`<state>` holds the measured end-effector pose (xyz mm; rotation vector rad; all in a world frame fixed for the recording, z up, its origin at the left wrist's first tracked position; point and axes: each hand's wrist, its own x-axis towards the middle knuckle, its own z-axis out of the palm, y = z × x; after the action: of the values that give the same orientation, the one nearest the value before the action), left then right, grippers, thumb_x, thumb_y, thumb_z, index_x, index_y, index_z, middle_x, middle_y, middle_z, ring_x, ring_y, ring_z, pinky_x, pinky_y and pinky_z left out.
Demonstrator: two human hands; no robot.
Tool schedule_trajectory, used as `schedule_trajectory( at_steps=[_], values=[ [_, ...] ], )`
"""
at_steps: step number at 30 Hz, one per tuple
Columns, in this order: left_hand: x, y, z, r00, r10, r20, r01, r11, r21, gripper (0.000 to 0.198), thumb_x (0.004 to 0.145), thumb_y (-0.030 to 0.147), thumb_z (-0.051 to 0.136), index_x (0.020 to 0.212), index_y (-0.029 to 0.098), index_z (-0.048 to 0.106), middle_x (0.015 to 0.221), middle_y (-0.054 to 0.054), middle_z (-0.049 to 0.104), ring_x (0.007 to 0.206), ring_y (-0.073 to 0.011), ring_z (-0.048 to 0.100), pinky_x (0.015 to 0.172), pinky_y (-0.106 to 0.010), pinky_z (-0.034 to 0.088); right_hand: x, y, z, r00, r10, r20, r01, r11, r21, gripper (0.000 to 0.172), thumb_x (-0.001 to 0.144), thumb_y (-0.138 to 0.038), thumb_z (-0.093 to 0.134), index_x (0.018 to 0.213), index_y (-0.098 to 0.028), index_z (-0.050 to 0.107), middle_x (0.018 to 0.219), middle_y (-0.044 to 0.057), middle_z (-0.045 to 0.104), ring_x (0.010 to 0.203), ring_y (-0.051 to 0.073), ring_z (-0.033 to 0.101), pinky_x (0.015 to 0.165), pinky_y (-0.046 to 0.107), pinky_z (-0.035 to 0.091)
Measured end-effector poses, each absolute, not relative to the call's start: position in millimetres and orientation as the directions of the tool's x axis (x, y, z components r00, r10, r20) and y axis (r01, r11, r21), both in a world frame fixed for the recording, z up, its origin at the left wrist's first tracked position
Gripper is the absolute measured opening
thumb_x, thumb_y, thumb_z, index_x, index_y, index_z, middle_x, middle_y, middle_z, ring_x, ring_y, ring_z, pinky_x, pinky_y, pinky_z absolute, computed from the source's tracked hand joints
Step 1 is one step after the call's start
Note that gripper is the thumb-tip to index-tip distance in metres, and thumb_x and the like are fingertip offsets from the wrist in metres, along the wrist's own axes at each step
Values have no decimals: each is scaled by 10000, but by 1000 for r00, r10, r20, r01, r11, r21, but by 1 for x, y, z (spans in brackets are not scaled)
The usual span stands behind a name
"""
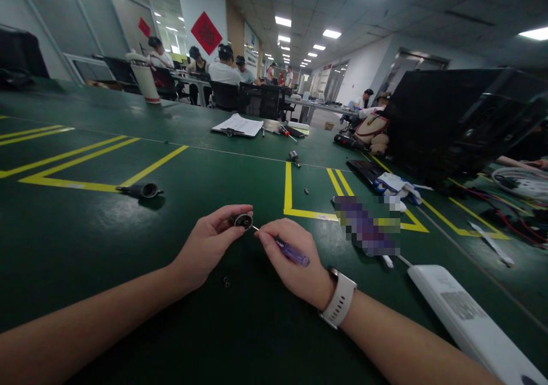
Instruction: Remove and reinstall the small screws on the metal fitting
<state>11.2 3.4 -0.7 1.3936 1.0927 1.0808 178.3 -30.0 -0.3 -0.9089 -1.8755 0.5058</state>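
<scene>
My left hand (pixel 209 242) pinches a small round black and silver part (pixel 243 221) between thumb and fingers, just above the green table (pixel 85 236). My right hand (pixel 291 259), with a white watch on the wrist, grips a purple-handled screwdriver (pixel 292 253). The screwdriver's thin tip touches the round part. A tiny dark ring or nut (pixel 226 282) lies on the table below my left hand.
A dark cylindrical part (pixel 143 190) lies to the left near yellow floor-style lines. A white power strip (pixel 471 322) sits at the right. Papers (pixel 237 125), a black case (pixel 462 122), cables (pixel 514 213) and gloves (pixel 394 186) lie further back. Several people sit at distant desks.
</scene>
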Motion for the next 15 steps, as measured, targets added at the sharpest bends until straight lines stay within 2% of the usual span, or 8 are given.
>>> schedule_trajectory(
  at_steps=[6,15],
  values=[
    [12,3,1,190,976,108,108,-130,986,318,681,232,635,995,183,641,1059,-57,682,1026,-228,610,950,-390,450,176,-29,-6,-324,726,607,414,685,-599,136,867,-165,458,876,-188,591,856,52,648,830,162,591,796,328,459],
    [13,2,4,132,987,93,111,-108,988,241,655,228,632,885,179,681,937,-62,718,944,-235,647,887,-388,489,175,-31,-7,-382,662,645,424,745,-514,121,859,-144,472,900,-167,583,873,63,648,852,161,591,836,330,456]
  ],
)
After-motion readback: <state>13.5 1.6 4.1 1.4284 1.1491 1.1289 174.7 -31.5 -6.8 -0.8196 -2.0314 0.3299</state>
